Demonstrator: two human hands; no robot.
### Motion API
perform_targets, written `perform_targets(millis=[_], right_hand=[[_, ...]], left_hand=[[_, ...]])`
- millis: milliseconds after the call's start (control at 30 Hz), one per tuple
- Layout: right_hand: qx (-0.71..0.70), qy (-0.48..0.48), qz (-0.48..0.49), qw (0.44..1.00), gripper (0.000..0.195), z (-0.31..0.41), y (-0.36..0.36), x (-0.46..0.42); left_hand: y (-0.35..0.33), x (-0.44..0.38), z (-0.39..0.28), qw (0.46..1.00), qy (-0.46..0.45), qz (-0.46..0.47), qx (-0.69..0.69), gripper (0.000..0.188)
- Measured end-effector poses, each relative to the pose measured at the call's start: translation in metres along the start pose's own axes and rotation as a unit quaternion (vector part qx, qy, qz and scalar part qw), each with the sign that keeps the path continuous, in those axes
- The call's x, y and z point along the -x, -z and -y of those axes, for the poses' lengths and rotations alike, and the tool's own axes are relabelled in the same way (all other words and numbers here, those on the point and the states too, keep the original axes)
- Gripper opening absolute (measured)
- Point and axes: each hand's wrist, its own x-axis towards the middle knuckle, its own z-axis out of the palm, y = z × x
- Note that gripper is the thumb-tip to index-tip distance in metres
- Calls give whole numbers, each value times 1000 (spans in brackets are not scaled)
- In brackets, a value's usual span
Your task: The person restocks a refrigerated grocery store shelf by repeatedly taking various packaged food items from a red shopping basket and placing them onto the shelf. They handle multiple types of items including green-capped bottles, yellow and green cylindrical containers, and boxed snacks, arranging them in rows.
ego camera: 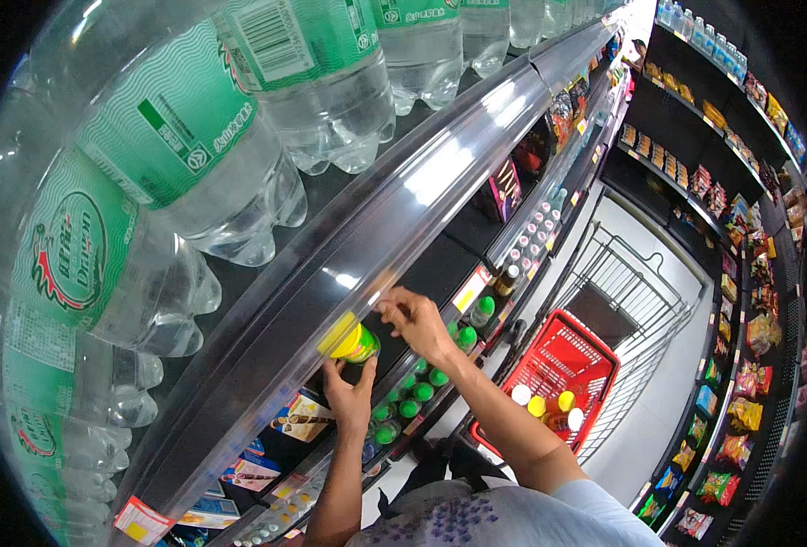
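Note:
My left hand (352, 395) has its thumb and fingers around the lower end of a green canister with a yellow lid (362, 344). The canister is on the dark shelf under the clear front lip of the upper shelf (403, 198), which partly covers its lid. My right hand (415, 323) is raised just to the right of the canister, fingers loosely curled and apart, with nothing seen in it. Its fingertips are close to the lip; whether they touch it is unclear. Green-capped bottles (422, 392) stand on the shelf below.
Large clear bottles with green labels (171, 137) line the upper shelf. Boxes (304, 417) lie farther left. To my right, a red basket (598, 352) with several white- and yellow-lidded containers (536, 407) sits at a wire shopping cart (639, 294). Snack shelves (748, 383) bound the aisle's other side.

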Motion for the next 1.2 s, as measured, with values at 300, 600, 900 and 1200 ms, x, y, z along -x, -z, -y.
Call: perform_targets(millis=[300,600,900,1200], right_hand=[[37,57,0,998,29,-15,-23,38],[96,130,-59,985,32,-21,-26,34],[29,109,-118,987,34,-5,7,89],[303,-155,-359,869,40,-199,177,304]], left_hand=[[0,-7,22,999,-23,17,-14,63],[-7,-12,15,1000,-13,11,7,51],[2,2,19,998,-47,31,-36,62],[17,96,-27,968,-121,119,-184,50]])
